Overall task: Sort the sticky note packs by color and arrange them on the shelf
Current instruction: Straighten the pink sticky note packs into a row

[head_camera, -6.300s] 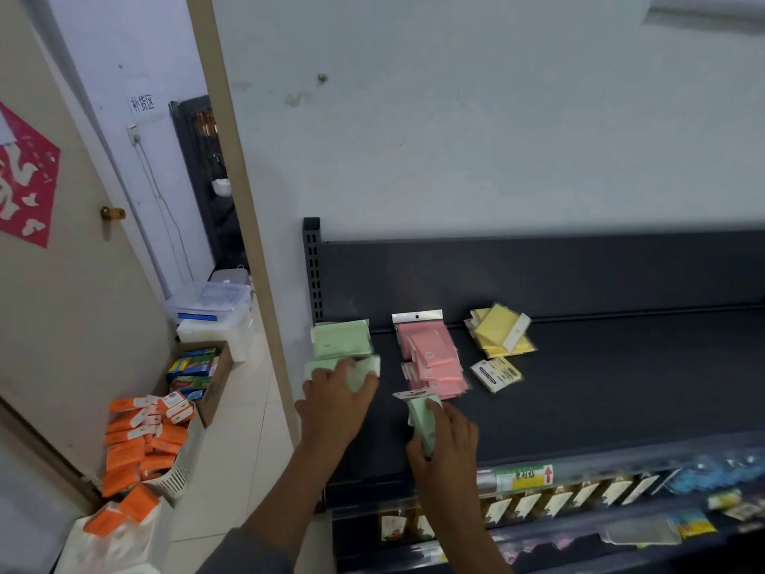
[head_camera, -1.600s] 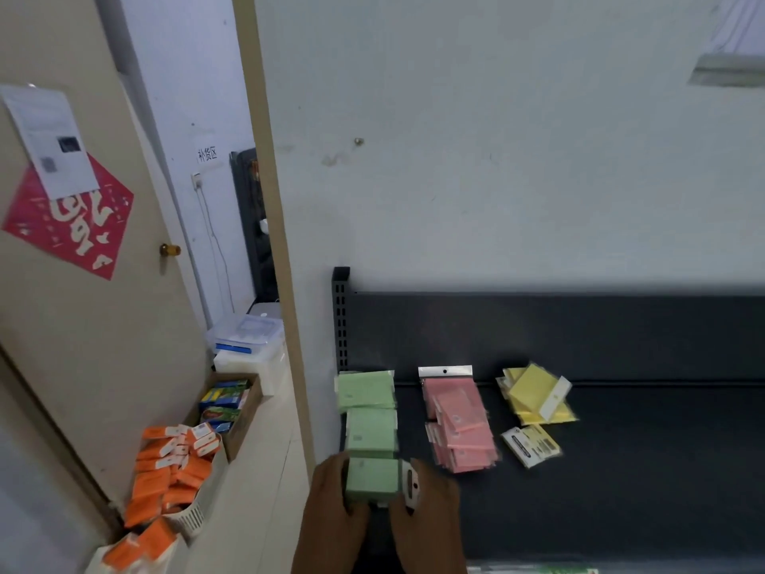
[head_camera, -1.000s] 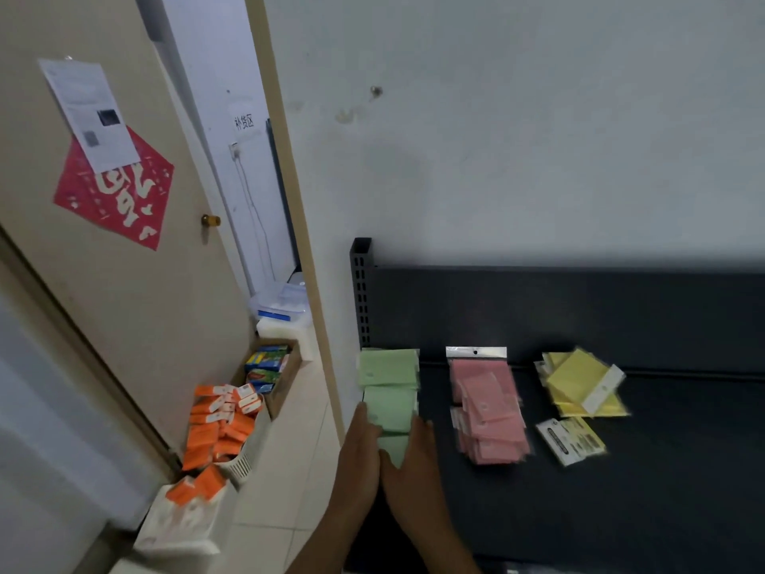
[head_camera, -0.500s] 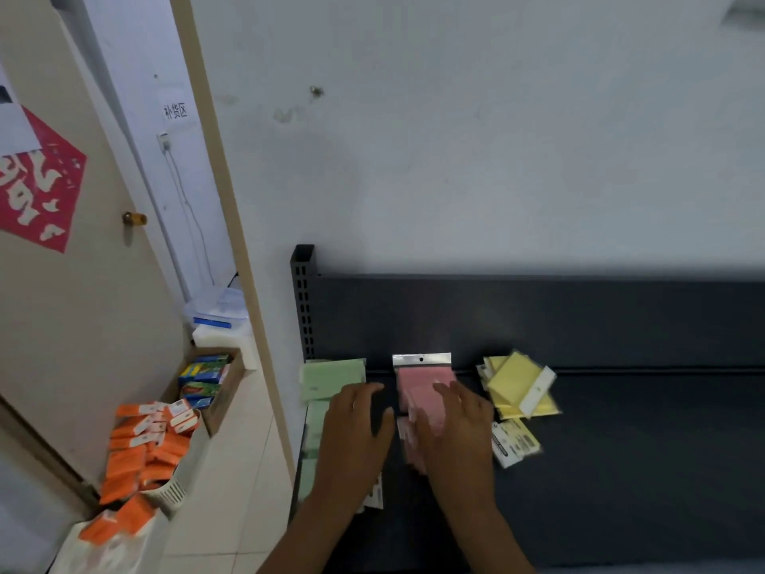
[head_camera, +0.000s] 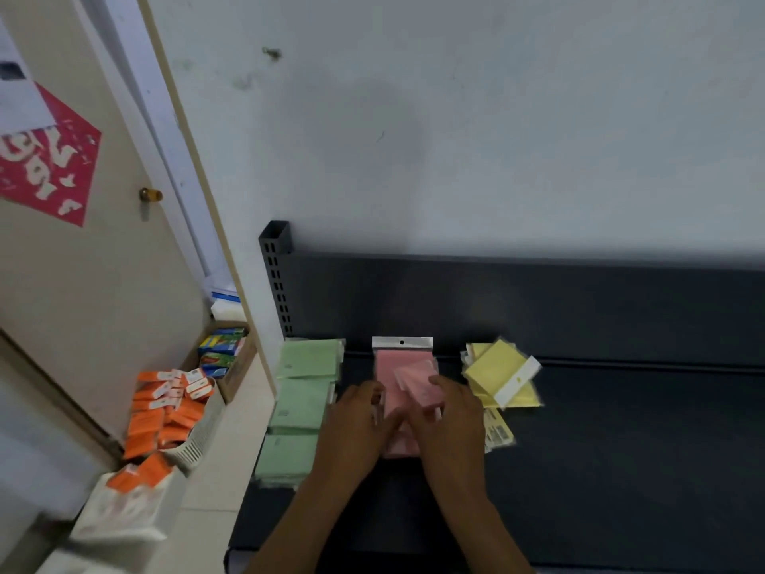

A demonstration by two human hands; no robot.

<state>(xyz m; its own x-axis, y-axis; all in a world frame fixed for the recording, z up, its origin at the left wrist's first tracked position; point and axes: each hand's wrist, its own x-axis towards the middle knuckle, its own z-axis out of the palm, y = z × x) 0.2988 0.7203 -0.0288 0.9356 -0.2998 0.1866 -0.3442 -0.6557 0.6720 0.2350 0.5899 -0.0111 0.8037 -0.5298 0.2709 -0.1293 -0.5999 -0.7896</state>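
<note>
Both hands rest on the pink packs [head_camera: 403, 368] on the shelf [head_camera: 621, 449]; left hand [head_camera: 358, 424] lies flat, fingers spread. Right hand [head_camera: 451, 420] grip closes on a pink pack; green packs [head_camera: 300, 401] left, yellow packs [head_camera: 499, 372] right.

1. Looks like a small shop, stockroom end of it. Dark metal retail shelf [head_camera: 621, 449] with a slotted upright post [head_camera: 276, 275], lower middle of frame.
2. Packaged sticky note packs [head_camera: 304, 391] laid out on it by colour.
3. Lower left: basket of orange packets [head_camera: 165, 412] and a cardboard box of stock [head_camera: 225, 354] on the floor by a door [head_camera: 82, 304].
</note>
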